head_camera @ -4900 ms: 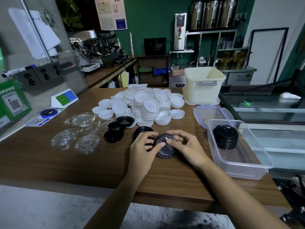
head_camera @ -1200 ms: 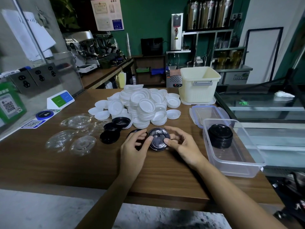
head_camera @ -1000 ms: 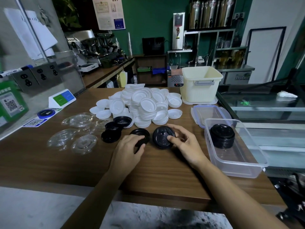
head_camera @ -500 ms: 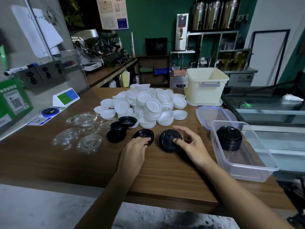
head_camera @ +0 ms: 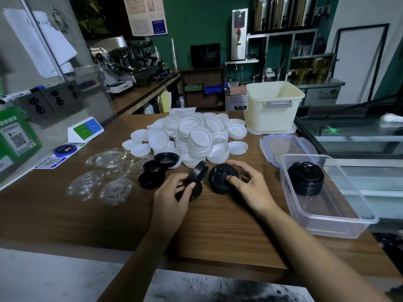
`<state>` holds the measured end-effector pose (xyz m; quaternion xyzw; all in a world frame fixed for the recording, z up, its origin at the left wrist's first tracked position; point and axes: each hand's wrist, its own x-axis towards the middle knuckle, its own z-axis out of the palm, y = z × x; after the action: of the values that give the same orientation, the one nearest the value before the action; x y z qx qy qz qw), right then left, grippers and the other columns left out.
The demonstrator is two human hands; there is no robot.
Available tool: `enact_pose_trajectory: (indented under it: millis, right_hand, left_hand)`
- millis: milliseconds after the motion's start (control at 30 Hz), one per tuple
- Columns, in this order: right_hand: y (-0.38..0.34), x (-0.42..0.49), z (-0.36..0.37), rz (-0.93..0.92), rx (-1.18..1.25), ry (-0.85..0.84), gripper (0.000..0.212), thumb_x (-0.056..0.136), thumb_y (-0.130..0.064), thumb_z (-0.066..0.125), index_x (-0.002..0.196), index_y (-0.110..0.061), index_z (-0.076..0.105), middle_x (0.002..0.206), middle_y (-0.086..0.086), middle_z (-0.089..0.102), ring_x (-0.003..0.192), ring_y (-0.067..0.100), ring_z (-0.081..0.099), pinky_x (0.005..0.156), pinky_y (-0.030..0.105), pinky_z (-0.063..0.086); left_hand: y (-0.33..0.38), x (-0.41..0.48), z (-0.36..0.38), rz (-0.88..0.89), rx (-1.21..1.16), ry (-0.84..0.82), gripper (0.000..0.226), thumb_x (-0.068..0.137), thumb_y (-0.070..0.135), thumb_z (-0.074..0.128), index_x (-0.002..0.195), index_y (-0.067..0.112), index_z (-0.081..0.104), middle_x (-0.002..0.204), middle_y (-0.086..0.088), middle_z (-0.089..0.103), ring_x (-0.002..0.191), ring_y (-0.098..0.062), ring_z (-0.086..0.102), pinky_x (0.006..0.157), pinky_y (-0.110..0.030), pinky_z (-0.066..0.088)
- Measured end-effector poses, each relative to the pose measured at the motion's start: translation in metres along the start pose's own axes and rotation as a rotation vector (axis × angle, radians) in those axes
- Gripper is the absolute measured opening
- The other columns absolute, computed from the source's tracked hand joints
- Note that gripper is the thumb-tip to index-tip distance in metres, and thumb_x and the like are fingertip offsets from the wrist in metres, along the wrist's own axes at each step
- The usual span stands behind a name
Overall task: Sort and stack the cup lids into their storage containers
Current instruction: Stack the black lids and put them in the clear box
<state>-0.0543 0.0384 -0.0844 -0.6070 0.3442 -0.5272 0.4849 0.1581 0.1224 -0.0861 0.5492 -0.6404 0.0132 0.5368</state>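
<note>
Your left hand (head_camera: 172,194) pinched a tilted black lid (head_camera: 197,171) by its lower rim, and the lid stood nearly on edge, leaning away to the right above the table (head_camera: 87,214). A second black lid (head_camera: 195,190) lay half under that hand. Just to its right, not quite touching, your right hand (head_camera: 250,185) held a flat black lid (head_camera: 219,179), thumb pressed on top and fingers curled over the far rim. The next move probably turned on this: the tilted lid lay directly left of the flat one, so it only had to tip over and travel a little rightward to nest. The clear container (head_camera: 340,223), its long axis running away from you, sat beyond your right wrist with a stack of black lids (head_camera: 306,178) at its far end. Your right hand was clearly the nearer one for that drop. I couldn't tell whether the flat lid was a single lid or several already nested. Your left fingertips were hidden behind the tilted lid, and the dark plastic blurred together where the lids overlapped. The white lids (head_camera: 196,136) sat heaped behind, unsorted.
</note>
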Motion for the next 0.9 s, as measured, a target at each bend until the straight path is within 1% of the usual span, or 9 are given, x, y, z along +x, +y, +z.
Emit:
enact_pose_trajectory:
  millis: [100, 167, 300, 467, 567, 700, 767, 833, 900]
  right_hand:
    - [-0.002, -0.001, 0.001, -0.010, 0.010, 0.025, 0.048, 0.091, 0.012, 0.067, 0.132, -0.013, 0.068, 0.119, -0.002, 0.076, 0.108, 0.003, 0.070, 0.091, 0.013, 0.050]
    - [-0.004, -0.002, 0.000, -0.025, -0.014, 0.031, 0.046, 0.091, 0.014, 0.065, 0.131, -0.008, 0.068, 0.117, -0.004, 0.075, 0.103, -0.003, 0.069, 0.089, 0.010, 0.048]
    - [-0.005, -0.003, -0.001, -0.015, -0.012, 0.040, 0.044, 0.091, 0.015, 0.066, 0.130, -0.005, 0.069, 0.114, -0.002, 0.075, 0.088, -0.008, 0.067, 0.089, 0.010, 0.048]
    - [-0.003, -0.004, -0.002, 0.005, -0.016, 0.013, 0.043, 0.090, 0.013, 0.068, 0.129, -0.007, 0.070, 0.101, -0.007, 0.074, 0.077, -0.007, 0.060, 0.085, 0.012, 0.048]
    - [-0.003, -0.003, -0.001, 0.035, -0.010, 0.008, 0.043, 0.090, 0.014, 0.067, 0.127, -0.008, 0.071, 0.090, -0.017, 0.074, 0.083, -0.006, 0.062, 0.079, 0.012, 0.048]
    - [-0.008, -0.007, 0.001, 0.046, 0.013, -0.002, 0.042, 0.091, 0.014, 0.064, 0.126, -0.009, 0.071, 0.104, -0.003, 0.077, 0.088, -0.003, 0.066, 0.077, 0.013, 0.049]
    - [-0.010, -0.008, 0.001, 0.044, 0.039, -0.007, 0.040, 0.092, 0.009, 0.066, 0.126, -0.011, 0.072, 0.107, 0.006, 0.077, 0.091, 0.001, 0.066, 0.080, 0.017, 0.050]
    - [-0.010, -0.007, 0.001, 0.039, 0.068, -0.009, 0.035, 0.090, -0.004, 0.072, 0.123, -0.014, 0.074, 0.108, 0.013, 0.076, 0.099, 0.008, 0.066, 0.087, 0.025, 0.051]
    - [-0.011, -0.008, 0.002, 0.056, 0.080, -0.015, 0.031, 0.092, -0.007, 0.075, 0.122, -0.014, 0.075, 0.097, 0.001, 0.077, 0.095, 0.005, 0.067, 0.084, 0.022, 0.051]
  left_hand:
    - [0.008, 0.001, 0.001, -0.187, -0.161, 0.075, 0.032, 0.094, 0.005, 0.073, 0.122, 0.020, 0.069, 0.107, 0.008, 0.070, 0.103, -0.002, 0.070, 0.087, -0.019, 0.059]
    - [0.013, 0.005, 0.006, -0.324, -0.267, 0.113, 0.036, 0.095, 0.006, 0.071, 0.128, 0.020, 0.068, 0.106, 0.003, 0.072, 0.101, -0.007, 0.072, 0.088, -0.025, 0.061]
    - [0.023, 0.008, 0.023, -0.430, -0.552, 0.026, 0.037, 0.098, 0.004, 0.066, 0.130, 0.024, 0.065, 0.095, -0.007, 0.074, 0.097, -0.021, 0.076, 0.084, -0.033, 0.062]
    - [0.022, 0.006, 0.030, -0.319, -0.233, 0.043, 0.025, 0.092, 0.016, 0.076, 0.113, 0.028, 0.071, 0.088, 0.015, 0.073, 0.087, -0.008, 0.070, 0.078, -0.032, 0.058]
    - [0.027, 0.004, 0.029, -0.289, -0.132, 0.085, 0.019, 0.087, 0.022, 0.081, 0.103, 0.027, 0.071, 0.080, 0.010, 0.069, 0.077, -0.010, 0.065, 0.071, -0.032, 0.054]
    - [0.023, 0.003, 0.030, -0.295, -0.141, 0.053, 0.050, 0.087, 0.023, 0.080, 0.135, 0.027, 0.065, 0.074, 0.006, 0.065, 0.066, -0.012, 0.060, 0.072, -0.020, 0.051]
    - [0.023, 0.003, 0.029, -0.283, -0.146, 0.016, 0.055, 0.088, 0.025, 0.080, 0.141, 0.030, 0.063, 0.070, 0.004, 0.063, 0.065, -0.012, 0.059, 0.071, -0.015, 0.049]
    - [0.024, 0.002, 0.029, -0.255, -0.115, -0.018, 0.043, 0.088, 0.027, 0.080, 0.129, 0.033, 0.070, 0.067, 0.004, 0.063, 0.065, -0.011, 0.060, 0.069, -0.015, 0.047]
    - [0.025, 0.002, 0.030, -0.243, -0.072, -0.025, 0.029, 0.086, 0.032, 0.081, 0.114, 0.033, 0.074, 0.065, 0.007, 0.063, 0.065, -0.011, 0.061, 0.067, -0.020, 0.048]
